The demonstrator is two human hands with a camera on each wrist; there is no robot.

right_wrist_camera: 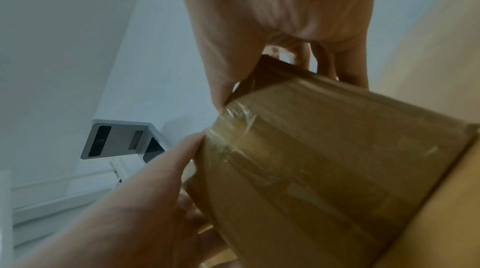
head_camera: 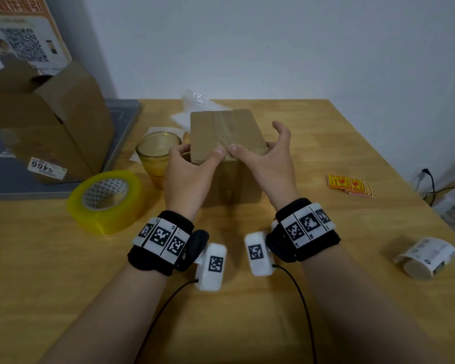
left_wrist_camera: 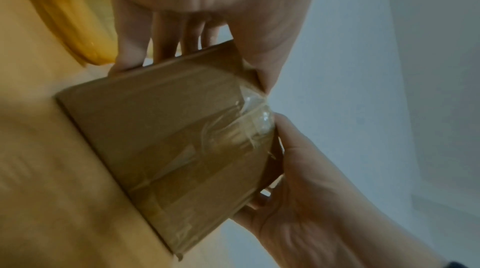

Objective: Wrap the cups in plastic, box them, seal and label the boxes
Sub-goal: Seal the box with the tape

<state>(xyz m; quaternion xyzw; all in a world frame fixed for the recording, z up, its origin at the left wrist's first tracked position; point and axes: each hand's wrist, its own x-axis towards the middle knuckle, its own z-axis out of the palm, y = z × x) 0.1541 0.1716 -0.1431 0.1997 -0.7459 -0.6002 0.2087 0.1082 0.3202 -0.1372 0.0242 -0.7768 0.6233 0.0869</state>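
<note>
We are seeing the taped cardboard box point(head_camera: 227, 132) standing upright mid-table, the amber glass cup point(head_camera: 156, 153) sitting unwrapped just left.

Looks like a small home packing setup: plain wooden table point(head_camera: 326, 258) against a bare white wall point(head_camera: 273, 43), tape roll point(head_camera: 107, 200), cardboard boxes point(head_camera: 47, 119), fragile stickers point(head_camera: 350, 185) and a roll of shipping labels point(head_camera: 426, 258).

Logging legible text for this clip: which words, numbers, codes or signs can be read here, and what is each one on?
"9466", seen upside down: white sticker on the big open carton.
QR code, with large blurred characters above it: poster behind that carton.
Red and yellow stickers on the table: print too small to read.
Label roll: print blurred.
Taped box in both hands: no text seen.
</note>
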